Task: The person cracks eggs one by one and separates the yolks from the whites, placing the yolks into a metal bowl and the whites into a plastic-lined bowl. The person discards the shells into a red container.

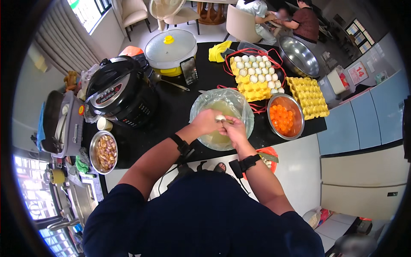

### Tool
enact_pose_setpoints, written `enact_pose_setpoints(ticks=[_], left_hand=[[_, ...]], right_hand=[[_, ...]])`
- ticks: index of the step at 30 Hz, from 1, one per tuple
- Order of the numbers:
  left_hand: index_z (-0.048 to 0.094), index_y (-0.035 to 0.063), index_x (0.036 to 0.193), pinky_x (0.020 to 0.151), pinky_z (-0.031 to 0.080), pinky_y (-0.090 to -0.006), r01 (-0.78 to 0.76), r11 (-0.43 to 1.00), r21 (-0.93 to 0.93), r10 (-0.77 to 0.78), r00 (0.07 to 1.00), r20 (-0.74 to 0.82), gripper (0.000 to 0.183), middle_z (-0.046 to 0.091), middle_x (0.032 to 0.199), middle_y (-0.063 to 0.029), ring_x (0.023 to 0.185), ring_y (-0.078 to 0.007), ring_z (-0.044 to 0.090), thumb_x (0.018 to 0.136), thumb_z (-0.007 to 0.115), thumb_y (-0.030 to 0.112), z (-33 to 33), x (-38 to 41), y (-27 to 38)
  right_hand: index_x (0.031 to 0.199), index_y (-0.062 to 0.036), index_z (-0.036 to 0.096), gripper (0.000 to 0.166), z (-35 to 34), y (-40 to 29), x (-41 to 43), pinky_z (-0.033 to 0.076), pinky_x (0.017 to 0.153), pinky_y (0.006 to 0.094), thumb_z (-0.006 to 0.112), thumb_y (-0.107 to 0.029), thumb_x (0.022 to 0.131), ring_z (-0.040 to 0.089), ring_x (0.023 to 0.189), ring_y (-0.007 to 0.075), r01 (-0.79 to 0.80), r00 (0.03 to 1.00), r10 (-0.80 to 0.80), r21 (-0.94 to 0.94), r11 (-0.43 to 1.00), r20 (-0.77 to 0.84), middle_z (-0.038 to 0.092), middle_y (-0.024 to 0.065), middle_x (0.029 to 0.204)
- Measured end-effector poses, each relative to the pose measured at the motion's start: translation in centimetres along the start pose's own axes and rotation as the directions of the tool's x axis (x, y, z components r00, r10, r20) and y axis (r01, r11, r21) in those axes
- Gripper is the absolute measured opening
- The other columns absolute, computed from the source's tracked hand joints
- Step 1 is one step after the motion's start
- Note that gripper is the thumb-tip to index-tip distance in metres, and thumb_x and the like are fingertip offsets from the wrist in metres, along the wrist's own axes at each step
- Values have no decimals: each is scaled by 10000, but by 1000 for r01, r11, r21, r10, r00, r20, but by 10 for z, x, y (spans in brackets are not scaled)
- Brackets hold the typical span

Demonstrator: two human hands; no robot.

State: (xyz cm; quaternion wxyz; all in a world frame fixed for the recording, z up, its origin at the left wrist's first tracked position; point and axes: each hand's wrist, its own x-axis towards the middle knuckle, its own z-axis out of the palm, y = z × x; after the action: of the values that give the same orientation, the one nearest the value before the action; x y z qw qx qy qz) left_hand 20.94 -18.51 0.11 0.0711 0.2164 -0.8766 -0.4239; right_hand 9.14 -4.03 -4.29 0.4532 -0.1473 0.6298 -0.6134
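Both hands meet over a bowl lined with a clear plastic bag (245, 128), which holds cloudy yellowish liquid. A white eggshell or egg (220, 118) is between the fingers of my left hand (207, 122) and my right hand (234, 128); whether it is whole or cracked is hard to tell. To the right, a metal bowl (301, 123) holds many orange egg yolks (281, 118). Behind it, white eggs (257, 70) fill much of a yellow egg tray (252, 90), and another yellow egg tray (308, 98) shows bare cups.
A black pressure cooker (122, 93), a lidded pan (170, 51), a phone (189, 71) and a spoon (175, 84) stand or lie left and behind. A metal bowl of shallots or garlic (104, 152) sits at the left edge. A large steel bowl (298, 56) is back right. People (303, 22) sit beyond.
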Motion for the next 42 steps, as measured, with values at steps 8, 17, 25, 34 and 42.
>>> enact_pose_setpoints(ticks=[8, 17, 25, 34, 42], left_hand=[[759, 80, 1070, 789, 561, -490, -75, 994, 77, 74, 997, 20, 341, 732, 937, -230, 893, -421, 714, 827, 750, 318, 2, 8, -6], [757, 82, 1106, 770, 567, -461, -122, 985, 121, 116, 992, 56, 286, 747, 931, -200, 863, -375, 732, 841, 728, 183, 5, 17, -12], [760, 62, 1108, 749, 577, -390, -36, 999, -29, 39, 996, 83, 289, 772, 899, -165, 788, -258, 754, 846, 722, 177, -1, 15, -5], [774, 32, 1126, 733, 574, -372, 85, 994, -67, -84, 996, 29, 314, 778, 913, -172, 778, -238, 745, 873, 726, 213, 7, 16, -16], [761, -10, 1141, 748, 578, -346, 111, 977, -183, -115, 993, -9, 324, 781, 924, -160, 804, -187, 742, 931, 706, 230, 10, 19, -12]], right_hand=[[1226, 23, 578, 307, 5, 4, 5, 609, 633, 271, 717, -72, 970, 736, 754, 173, -26, 998, 31, 83, 996, -60, 740, 124, 1002], [1234, 18, 558, 313, 3, 13, 13, 617, 613, 279, 702, -52, 965, 723, 705, 175, -55, 994, 67, 138, 989, -86, 723, 125, 975], [1278, 31, 541, 365, 5, 5, 6, 620, 613, 281, 706, -71, 969, 719, 711, 184, -85, 992, 103, 207, 975, -77, 708, 126, 965], [1298, 61, 556, 401, 7, -3, 4, 622, 617, 281, 721, -90, 966, 749, 759, 196, -94, 991, 111, 215, 972, -70, 723, 132, 984], [1208, 70, 635, 352, 4, -15, 1, 627, 615, 275, 772, -130, 953, 752, 714, 188, -27, 990, 39, 91, 995, -134, 745, 143, 956]])
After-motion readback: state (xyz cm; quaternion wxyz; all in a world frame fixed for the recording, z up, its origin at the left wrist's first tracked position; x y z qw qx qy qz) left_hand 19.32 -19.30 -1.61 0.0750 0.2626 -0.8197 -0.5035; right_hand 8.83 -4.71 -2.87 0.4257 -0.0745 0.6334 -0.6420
